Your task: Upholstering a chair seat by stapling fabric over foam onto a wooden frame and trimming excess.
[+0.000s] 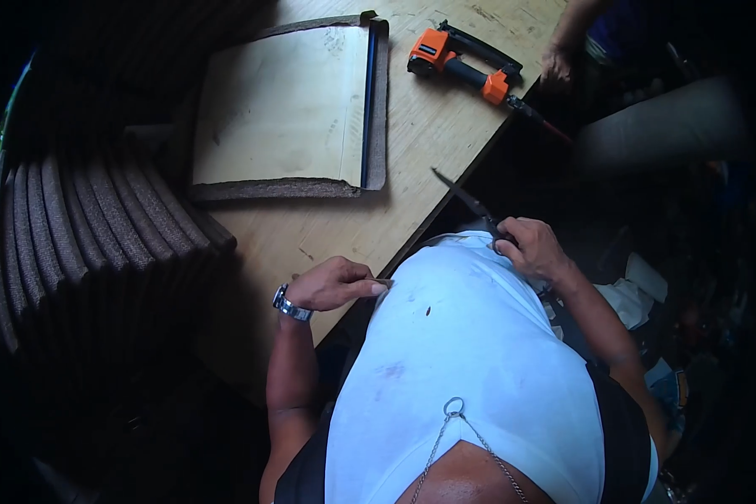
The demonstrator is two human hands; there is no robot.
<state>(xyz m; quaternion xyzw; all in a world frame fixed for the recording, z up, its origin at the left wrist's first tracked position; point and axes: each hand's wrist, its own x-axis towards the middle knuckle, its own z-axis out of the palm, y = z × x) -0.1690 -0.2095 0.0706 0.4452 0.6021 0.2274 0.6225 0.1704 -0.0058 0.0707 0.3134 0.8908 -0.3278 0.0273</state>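
My right hand (525, 248) is closed around the handle of dark scissors (460, 191), whose blades point up and left past the table's edge. At that edge my left hand (336, 286), a metal watch on its wrist, pinches a small thin brown piece (381, 280) beside my white shirt. Above my hands lies a square panel (281, 105) with a pale board face and grey-brown fabric folded round its rim; a dark blue strip runs along its right side.
An orange-and-black nail gun (433, 50) with a hose lies on the wooden table (412, 143). Upholstered panels (76, 218) are packed together at the left. A co-worker's hand (554, 69) is at the table's far right edge. Pale scraps (626, 298) lie below at the right.
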